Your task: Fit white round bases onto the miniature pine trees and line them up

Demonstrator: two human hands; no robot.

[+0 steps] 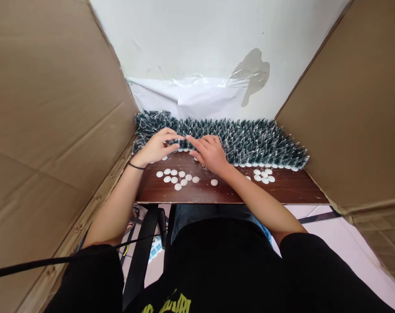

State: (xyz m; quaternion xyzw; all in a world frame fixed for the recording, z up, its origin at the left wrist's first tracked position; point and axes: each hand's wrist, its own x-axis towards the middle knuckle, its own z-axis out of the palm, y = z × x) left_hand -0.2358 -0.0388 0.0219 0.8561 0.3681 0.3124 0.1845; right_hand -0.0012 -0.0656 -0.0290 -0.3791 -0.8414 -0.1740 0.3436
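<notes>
Miniature snow-tipped fir trees (249, 137) stand packed in rows along the back of a brown wooden table (223, 193). White round bases (275, 166) show along their front edge. My left hand (158, 145) is at the left part of the rows, thumb and fingers apart and pointing right. From the other side, my right hand (212, 154) reaches in with its index finger stretched out and thumb apart. The index fingertips nearly meet in front of the trees. I see nothing held in either hand, though some trees behind the fingers are hidden.
Loose white discs (174, 179) lie on the table at front left, and a second group (264, 176) sits to the right. Brown panels (54, 108) enclose both sides, with a white wall (190, 39) behind. A black cable (37, 263) crosses my left arm.
</notes>
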